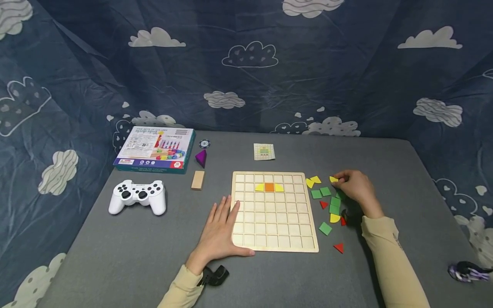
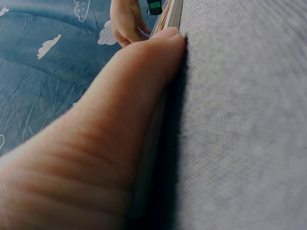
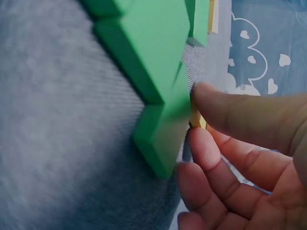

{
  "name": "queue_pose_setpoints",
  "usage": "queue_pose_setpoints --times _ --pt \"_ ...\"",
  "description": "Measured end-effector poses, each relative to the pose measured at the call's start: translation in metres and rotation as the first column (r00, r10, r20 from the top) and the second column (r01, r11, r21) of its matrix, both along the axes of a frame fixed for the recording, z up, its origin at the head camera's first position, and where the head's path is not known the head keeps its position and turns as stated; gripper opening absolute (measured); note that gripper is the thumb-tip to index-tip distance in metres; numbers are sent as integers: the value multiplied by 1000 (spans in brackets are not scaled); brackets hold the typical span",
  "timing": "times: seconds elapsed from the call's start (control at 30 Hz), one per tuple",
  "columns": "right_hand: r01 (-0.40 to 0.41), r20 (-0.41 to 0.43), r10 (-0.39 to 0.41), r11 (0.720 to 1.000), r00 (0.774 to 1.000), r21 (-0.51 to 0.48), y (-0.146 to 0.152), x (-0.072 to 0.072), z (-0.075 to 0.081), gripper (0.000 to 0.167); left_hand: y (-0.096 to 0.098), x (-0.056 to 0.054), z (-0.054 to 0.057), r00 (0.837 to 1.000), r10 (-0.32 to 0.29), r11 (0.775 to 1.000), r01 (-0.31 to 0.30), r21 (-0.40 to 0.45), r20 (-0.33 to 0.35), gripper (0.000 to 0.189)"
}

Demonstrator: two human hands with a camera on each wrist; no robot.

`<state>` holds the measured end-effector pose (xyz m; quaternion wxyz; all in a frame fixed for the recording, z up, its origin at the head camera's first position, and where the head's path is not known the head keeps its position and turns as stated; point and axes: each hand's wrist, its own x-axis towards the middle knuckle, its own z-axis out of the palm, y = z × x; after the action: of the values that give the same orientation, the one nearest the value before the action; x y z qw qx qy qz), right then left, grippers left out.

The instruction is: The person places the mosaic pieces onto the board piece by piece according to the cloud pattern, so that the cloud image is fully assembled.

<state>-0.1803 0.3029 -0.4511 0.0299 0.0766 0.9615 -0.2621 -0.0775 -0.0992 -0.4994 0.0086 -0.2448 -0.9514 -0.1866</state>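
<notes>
My left hand (image 1: 217, 233) lies with spread, straight fingers at the lower left corner of a wooden grid board (image 1: 275, 218). Its thumb runs along the board's near edge. On the board, an orange square (image 1: 269, 187) sits in a row between two yellow pieces, a left one (image 1: 259, 187) and a right one (image 1: 279, 188). Right of the board, my right hand (image 1: 356, 188) pinches a yellow piece (image 1: 334, 179) between thumb and fingers; in the right wrist view most of that yellow piece (image 3: 197, 119) is hidden. Green tiles (image 3: 153, 43) lie beside those fingers.
Loose green, red and yellow pieces (image 1: 325, 229) are scattered right of the board. Behind it lies a patterned card (image 1: 264, 152). Leftward are a game box (image 1: 155, 147), white game controller (image 1: 138, 194), wooden block (image 1: 198, 180), purple piece (image 1: 201, 158) and round chip (image 1: 204, 143).
</notes>
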Motion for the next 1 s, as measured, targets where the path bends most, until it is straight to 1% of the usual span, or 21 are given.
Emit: queue_pose_setpoints --times 0.1,0.2,0.37,0.47,0.53,0.63,0.7,0.77,0.9,1.0 --pt "11 32 -10 1000 999 -18 2 -1 0 31 0 -1 0 1000 1 1000 -1 -14 9 133" --pt "27 37 -26 999 999 -34 5 -1 0 34 0 -2 -1 1000 0 1000 0 -23 7 133" --pt "64 19 -63 995 998 -79 5 0 0 34 0 -2 -1 1000 1 1000 -1 -28 0 133" --pt "89 2 -89 991 996 -103 2 3 0 32 -1 -1 -1 1000 0 1000 0 -30 5 133" --pt "92 -36 -96 990 995 -110 -1 5 0 30 -1 -1 -1 1000 -1 1000 1 -28 7 133" --pt "45 -123 -60 992 991 -119 -7 9 -2 29 -1 0 -1 1000 -3 1000 3 -19 3 133" --pt "-12 -184 -12 992 983 -127 -15 11 -3 28 -1 0 -2 1000 -4 1000 4 -9 -10 133" --pt "-66 -222 34 988 974 -139 -26 13 -3 27 -1 0 -2 1000 -5 1000 5 -2 -22 133" --pt "-141 -251 92 973 964 -184 -56 16 -1 22 -2 0 -2 999 -7 1000 7 6 -34 132" --pt "-205 -255 145 952 956 -227 -81 20 2 20 -1 0 -2 999 -11 1000 11 11 -35 132"
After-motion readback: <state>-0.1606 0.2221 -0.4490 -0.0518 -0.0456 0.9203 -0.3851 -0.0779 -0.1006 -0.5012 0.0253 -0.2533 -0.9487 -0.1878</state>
